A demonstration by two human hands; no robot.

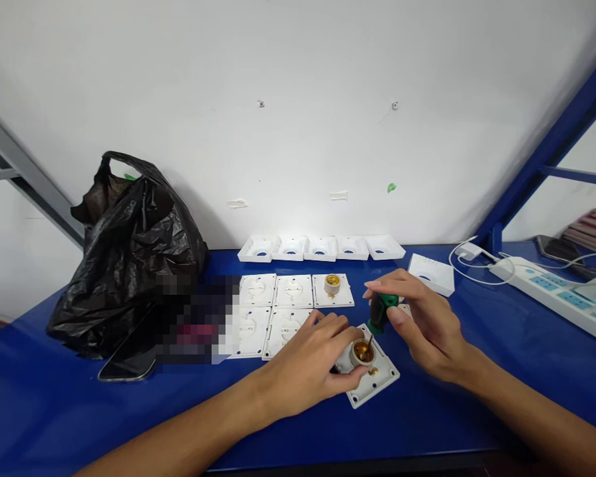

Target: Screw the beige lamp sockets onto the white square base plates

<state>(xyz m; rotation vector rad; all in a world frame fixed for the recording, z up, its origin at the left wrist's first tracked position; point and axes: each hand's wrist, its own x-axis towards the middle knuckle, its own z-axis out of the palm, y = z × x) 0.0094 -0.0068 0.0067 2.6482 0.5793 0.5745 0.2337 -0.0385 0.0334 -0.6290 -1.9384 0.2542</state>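
Note:
My left hand (322, 358) grips a round lamp socket (362, 353) with a brass-coloured inside, thumb on the near side and fingers behind. The socket sits on a white square base plate (377, 383), which lies turned at an angle on the table. In my right hand (424, 324) is a screwdriver (382, 310) with a green and black handle, held between thumb and fingers. Its shaft slants down into the socket; the tip is hidden inside. A small brass piece (373, 371) shows on the plate beside the socket.
Behind are several white plates (256, 290), one bearing another socket (332, 284). Several white covers (320, 249) line the wall, and one more cover (431, 273) lies rightward. A black plastic bag (134, 258) and phone (129, 354) are left; a power strip (561, 291) with cables is right.

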